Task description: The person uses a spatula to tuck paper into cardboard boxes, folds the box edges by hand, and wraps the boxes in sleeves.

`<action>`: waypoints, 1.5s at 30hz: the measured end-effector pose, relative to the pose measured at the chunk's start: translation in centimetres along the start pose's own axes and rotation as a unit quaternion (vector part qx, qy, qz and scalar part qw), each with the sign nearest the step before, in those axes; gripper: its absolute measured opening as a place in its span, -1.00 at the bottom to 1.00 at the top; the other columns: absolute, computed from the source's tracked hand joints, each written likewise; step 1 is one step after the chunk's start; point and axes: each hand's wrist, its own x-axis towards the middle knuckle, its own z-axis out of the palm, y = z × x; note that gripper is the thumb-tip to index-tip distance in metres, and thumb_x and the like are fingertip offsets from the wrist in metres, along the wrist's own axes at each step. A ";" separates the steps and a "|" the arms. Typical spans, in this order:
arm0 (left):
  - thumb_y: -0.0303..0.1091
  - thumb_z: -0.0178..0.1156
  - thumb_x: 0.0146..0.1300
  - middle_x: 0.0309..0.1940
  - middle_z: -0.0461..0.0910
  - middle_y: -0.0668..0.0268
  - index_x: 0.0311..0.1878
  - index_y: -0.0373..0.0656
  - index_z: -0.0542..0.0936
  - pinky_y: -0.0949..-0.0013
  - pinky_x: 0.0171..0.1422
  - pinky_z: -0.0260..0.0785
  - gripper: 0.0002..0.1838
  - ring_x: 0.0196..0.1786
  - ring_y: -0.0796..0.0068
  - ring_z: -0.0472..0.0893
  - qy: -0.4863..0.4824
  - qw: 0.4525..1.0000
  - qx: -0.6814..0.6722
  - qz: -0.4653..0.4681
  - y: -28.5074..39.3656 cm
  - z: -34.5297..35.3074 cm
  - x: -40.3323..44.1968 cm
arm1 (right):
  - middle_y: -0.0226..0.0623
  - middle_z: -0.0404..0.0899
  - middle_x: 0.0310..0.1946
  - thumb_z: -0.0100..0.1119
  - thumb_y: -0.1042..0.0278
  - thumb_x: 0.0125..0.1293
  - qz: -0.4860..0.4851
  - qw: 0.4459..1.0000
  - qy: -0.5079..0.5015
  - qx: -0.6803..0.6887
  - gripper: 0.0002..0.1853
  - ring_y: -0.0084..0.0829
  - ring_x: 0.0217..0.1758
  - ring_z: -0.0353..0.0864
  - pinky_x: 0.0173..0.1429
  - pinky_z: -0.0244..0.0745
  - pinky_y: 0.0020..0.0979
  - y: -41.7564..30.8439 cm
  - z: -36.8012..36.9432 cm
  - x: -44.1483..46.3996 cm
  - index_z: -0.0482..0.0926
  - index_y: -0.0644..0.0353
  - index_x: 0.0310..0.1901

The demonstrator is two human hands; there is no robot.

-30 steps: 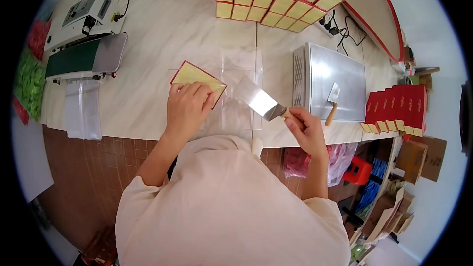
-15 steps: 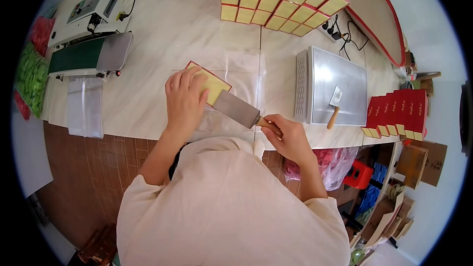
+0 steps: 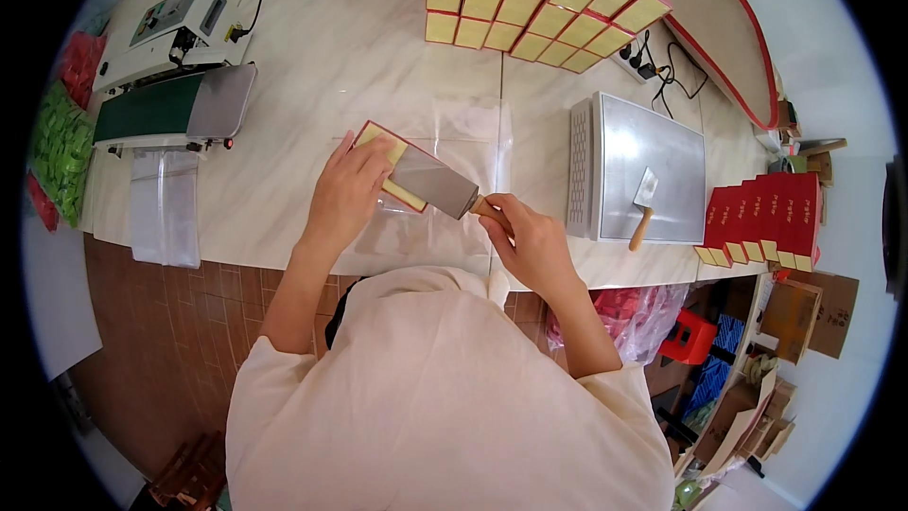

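My right hand [image 3: 530,238] is closed around the wooden handle of a scraper [image 3: 437,185] with a wide metal blade. The blade lies flat across the yellow end of a red-edged box [image 3: 405,197], covering its middle. My left hand [image 3: 346,191] grips that box from its left side, with fingers over the upper part of the yellow face. Beneath and beside the box, a clear plastic sheet or bag [image 3: 478,142] lies on the table. How far the box extends below is hidden.
A metal-topped hot plate [image 3: 653,147] with a second scraper [image 3: 646,191] on it stands at right. Red boxes [image 3: 771,213] stand beyond it. Stacked yellow-ended boxes [image 3: 515,7] are at the back. A belt sealing machine [image 3: 156,104] and clear bags [image 3: 163,203] sit left.
The scraper has slid left and slightly up, so its blade now covers more of the yellow box end. My right hand moved left with it; my left hand shifted slightly on the box.
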 end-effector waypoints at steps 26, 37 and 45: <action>-0.50 0.23 0.25 0.07 0.62 0.27 -0.15 -0.21 0.55 0.21 0.06 0.51 -0.88 0.01 0.19 0.62 -0.018 0.997 -0.069 -0.015 -0.4 -0.3 -0.1 | -0.11 0.62 -0.46 0.29 0.39 0.33 0.130 0.988 -0.057 0.065 -0.76 -0.31 -0.54 0.54 -0.38 0.44 -0.39 0.6 -6.9 -1.2 0.64 0.30 -0.02; -0.61 0.13 0.27 -0.02 0.64 0.19 -0.03 -0.18 0.58 0.17 0.11 0.47 -0.77 0.00 0.12 0.63 -0.054 0.985 -0.128 -0.098 -1.3 -2.9 -1.5 | -0.17 0.69 -0.31 0.27 0.36 0.34 0.035 0.998 0.043 0.018 -0.76 -0.24 -0.47 0.66 -0.42 0.50 -0.33 -0.1 0.6 0.5 0.61 0.22 0.00; -0.59 0.21 0.12 0.29 0.45 0.24 0.11 0.02 0.64 -0.02 0.60 -0.03 -0.54 0.48 0.12 0.25 -0.061 0.993 -0.096 -0.034 -1.3 -3.1 -1.2 | -0.37 0.56 -0.53 0.27 0.35 0.32 -0.021 0.999 0.034 -0.026 -0.78 -0.32 -0.59 0.54 -0.54 0.38 -0.33 -1.3 1.7 1.2 0.61 0.13 -0.03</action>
